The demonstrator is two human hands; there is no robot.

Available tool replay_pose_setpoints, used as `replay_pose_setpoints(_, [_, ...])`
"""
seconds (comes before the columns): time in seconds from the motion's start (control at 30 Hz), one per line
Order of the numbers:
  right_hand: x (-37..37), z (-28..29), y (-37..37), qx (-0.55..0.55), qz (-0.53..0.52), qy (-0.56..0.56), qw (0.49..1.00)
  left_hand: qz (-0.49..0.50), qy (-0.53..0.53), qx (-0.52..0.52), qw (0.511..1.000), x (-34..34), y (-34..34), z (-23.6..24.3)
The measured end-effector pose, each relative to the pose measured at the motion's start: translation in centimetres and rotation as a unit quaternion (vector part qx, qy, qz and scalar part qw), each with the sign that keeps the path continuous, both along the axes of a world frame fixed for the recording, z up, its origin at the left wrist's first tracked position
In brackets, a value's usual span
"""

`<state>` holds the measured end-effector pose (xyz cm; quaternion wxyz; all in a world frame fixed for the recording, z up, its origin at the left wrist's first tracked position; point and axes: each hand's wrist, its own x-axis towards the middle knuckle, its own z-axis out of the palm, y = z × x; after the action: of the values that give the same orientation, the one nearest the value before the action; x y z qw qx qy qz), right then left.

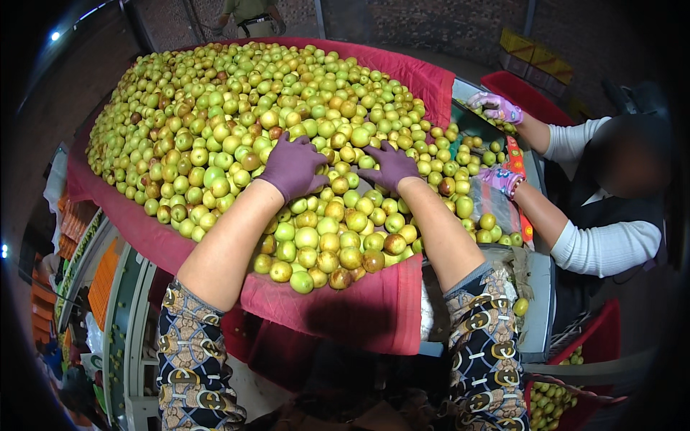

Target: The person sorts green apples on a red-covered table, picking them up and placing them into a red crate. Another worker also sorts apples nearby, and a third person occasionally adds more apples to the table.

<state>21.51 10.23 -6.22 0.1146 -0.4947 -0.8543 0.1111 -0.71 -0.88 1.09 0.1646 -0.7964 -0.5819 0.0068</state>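
A wide pile of round green-yellow fruits [198, 115], some with brown blotches, lies on pinkish-red cloth [366, 316]. My left hand [293, 165], in a purple glove, rests among the fruits left of centre, its fingers apart and bent over them. My right hand [388, 167], also gloved in purple, lies on the pile a short way to the right, fingers spread and touching fruits. Between and below my hands, more fruits sit near the cloth's front edge. Whether either hand's fingertips grip a single fruit is not visible, but neither is wrapped round one.
A co-worker [604, 215] at the right has flower-patterned gloved hands [499, 108] at a side channel of fruit. Red crates [596, 323] stand lower right, yellow crates [521, 47] at the back. A conveyor [115, 345] with orange trays runs along the left. Another person [248, 18] stands behind.
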Motion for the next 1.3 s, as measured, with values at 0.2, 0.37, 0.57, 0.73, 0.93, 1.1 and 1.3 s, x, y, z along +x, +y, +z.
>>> replay_pose_setpoints(0.2, [0.1, -1.0, 0.5, 0.01, -0.039, 0.032, 0.999, 0.026, 0.053, -0.01, 0.998, -0.9, 0.0, 1.3])
replay_pose_setpoints(0.37, [0.4, -0.9, 0.5, 0.007, -0.101, 0.042, 0.994, 0.02, 0.034, -0.004, 0.999, -1.5, -0.4, 1.4])
replay_pose_setpoints(0.57, [0.7, -2.3, 1.7, 0.036, -0.158, 0.048, 0.986, 0.016, 0.017, -0.008, 1.0, -1.6, -0.5, 1.7])
replay_pose_setpoints(0.73, [0.9, -2.1, 1.2, 0.081, -0.164, 0.052, 0.982, 0.02, 0.02, -0.019, 0.999, -1.3, -0.5, 1.7])
replay_pose_setpoints(0.93, [-0.8, -0.3, -1.5, 0.224, 0.043, 0.157, 0.961, 0.021, 0.018, -0.027, 0.999, -1.4, -0.5, 1.7])
replay_pose_setpoints(1.1, [-1.3, -0.7, -0.1, 0.148, 0.044, -0.054, 0.987, 0.005, 0.027, 0.0, 1.0, -1.3, -0.2, 1.1])
replay_pose_setpoints(1.3, [0.0, -0.9, 3.0, 0.055, 0.01, -0.053, 0.997, 0.002, 0.026, -0.008, 1.0, -1.4, -0.2, 1.3])
